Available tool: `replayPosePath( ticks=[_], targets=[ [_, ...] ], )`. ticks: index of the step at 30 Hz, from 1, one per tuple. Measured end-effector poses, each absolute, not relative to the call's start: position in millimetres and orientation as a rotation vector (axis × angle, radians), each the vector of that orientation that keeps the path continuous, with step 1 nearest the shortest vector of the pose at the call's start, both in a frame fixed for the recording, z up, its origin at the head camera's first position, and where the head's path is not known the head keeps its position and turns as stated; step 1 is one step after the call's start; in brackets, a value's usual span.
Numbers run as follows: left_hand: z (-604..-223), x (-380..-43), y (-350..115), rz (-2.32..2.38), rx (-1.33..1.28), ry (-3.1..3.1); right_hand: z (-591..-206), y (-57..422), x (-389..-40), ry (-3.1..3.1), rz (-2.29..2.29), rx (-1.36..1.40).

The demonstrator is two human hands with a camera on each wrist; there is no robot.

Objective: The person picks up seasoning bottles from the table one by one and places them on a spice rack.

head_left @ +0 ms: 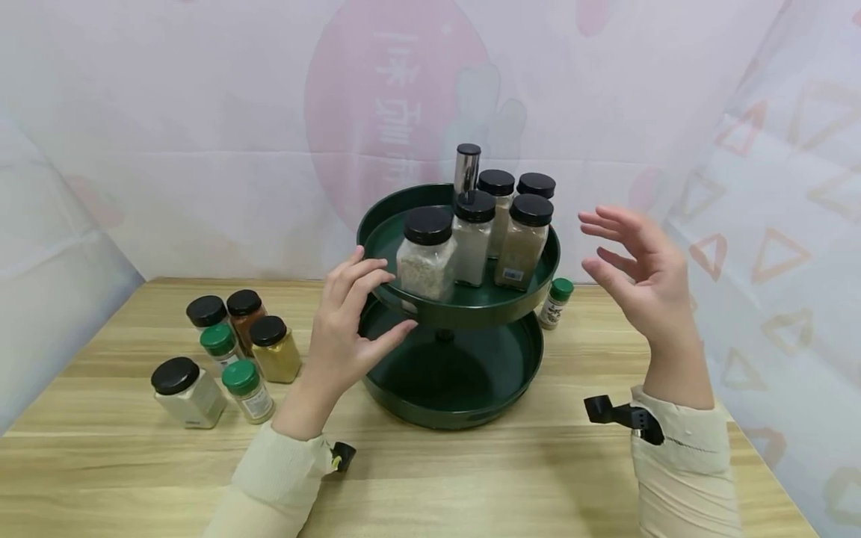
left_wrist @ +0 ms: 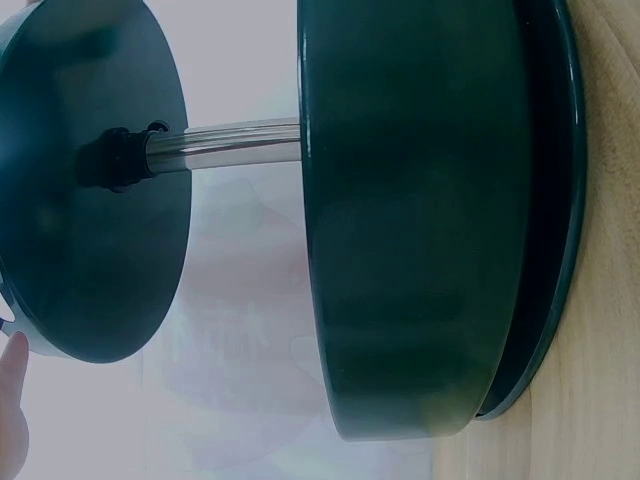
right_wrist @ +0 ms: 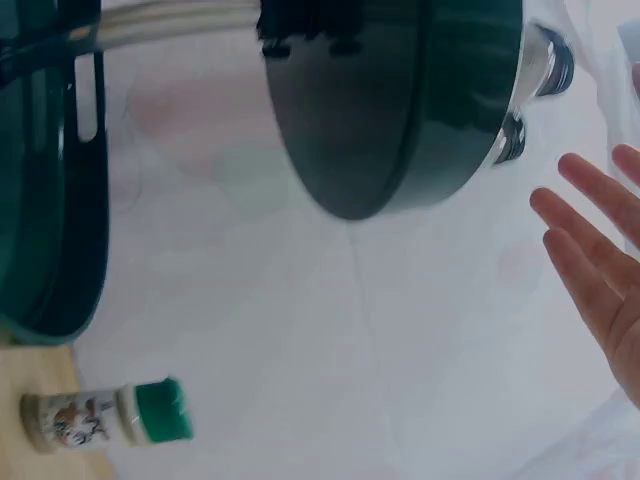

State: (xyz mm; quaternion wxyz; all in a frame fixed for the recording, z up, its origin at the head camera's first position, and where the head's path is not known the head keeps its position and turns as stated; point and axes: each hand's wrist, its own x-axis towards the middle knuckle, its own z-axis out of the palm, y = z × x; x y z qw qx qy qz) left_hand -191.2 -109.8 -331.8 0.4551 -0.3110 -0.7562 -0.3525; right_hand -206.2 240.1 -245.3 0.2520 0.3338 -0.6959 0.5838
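A dark green two-tier round turntable rack (head_left: 464, 317) stands on the table. On its upper tier are a squat jar of pale grains (head_left: 427, 258), a jar of white powder (head_left: 473, 243), a brownish spice jar (head_left: 523, 243), a silver-and-black cylinder (head_left: 467, 170) and further black-lidded jars (head_left: 496, 183). My left hand (head_left: 346, 321) is at the upper tier's left front rim, fingers spread from the thumb; whether it touches the rim I cannot tell. To the right of the rack, my right hand (head_left: 639, 273) hangs in the air, fingers slightly bent, holding nothing.
On the left of the wooden table (head_left: 484, 486) stand several jars, among them a yellow spice jar (head_left: 276, 351), a pale jar (head_left: 190, 394) and a green-lidded shaker (head_left: 249, 392). Another green-lidded shaker (head_left: 555, 303) stands behind the rack's right side. A printed cloth (head_left: 235, 187) hangs behind.
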Motion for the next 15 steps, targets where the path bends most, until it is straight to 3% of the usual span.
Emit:
replayPosePath(
  ticks=[15],
  targets=[
    [-332, -192, -109, -0.861, -0.769, -1.867, -326, 279, -246, -2.370, 1.382, 0.394]
  ],
)
